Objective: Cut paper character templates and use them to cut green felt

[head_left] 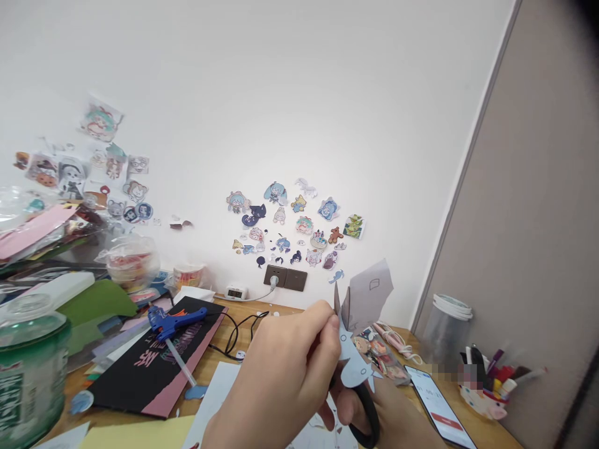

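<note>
Near the middle of the desk, my left hand (290, 355) is closed in a pinch on a light blue paper cutout (354, 368) with drawn outlines and pointed edges. My right hand (393, 408) sits lower and partly behind it, its fingers in the black handle of the scissors (369, 419). The blades point upward and stand a little apart beside the paper. A greyish-white part of the paper (372, 293), with a small outlined shape, sticks up right of the blades. Where the fingertips meet the paper is partly hidden.
A blue glue gun (175, 321) lies on a black folder (135, 368) at left, near a green jar (30, 374). At right are a phone (440, 402), a pen holder (484, 396) and a clear lidded container (444, 330). Cut-out stickers (304, 226) cover the wall.
</note>
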### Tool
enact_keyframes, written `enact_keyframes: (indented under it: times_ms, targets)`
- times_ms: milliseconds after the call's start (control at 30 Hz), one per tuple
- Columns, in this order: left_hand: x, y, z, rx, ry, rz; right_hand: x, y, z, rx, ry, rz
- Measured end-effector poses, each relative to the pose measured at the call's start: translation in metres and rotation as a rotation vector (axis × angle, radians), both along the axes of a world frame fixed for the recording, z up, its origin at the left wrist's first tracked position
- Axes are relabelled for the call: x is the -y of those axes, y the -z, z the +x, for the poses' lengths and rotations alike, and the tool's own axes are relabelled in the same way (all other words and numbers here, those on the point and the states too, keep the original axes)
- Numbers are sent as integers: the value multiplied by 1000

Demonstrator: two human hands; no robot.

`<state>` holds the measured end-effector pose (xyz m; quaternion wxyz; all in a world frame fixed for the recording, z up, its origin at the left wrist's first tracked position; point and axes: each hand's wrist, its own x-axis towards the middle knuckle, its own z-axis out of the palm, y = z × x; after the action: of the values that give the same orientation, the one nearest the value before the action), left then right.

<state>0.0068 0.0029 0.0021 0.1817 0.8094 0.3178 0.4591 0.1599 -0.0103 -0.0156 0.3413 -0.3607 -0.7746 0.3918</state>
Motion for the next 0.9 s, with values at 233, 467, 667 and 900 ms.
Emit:
enact_keyframes:
  times_ms: [233, 467, 667, 900]
  targets:
    - [2, 0, -1, 20, 9, 46, 0, -1, 1, -4, 29, -26]
    - [3, -3, -1, 60, 77, 37, -3, 5, 6, 49, -7, 43]
    - [2, -2, -1, 10, 33, 20, -1, 1, 1, 18, -9, 41]
    - [2, -4, -1, -110, -28, 50, 1, 4, 10, 130, 142, 113]
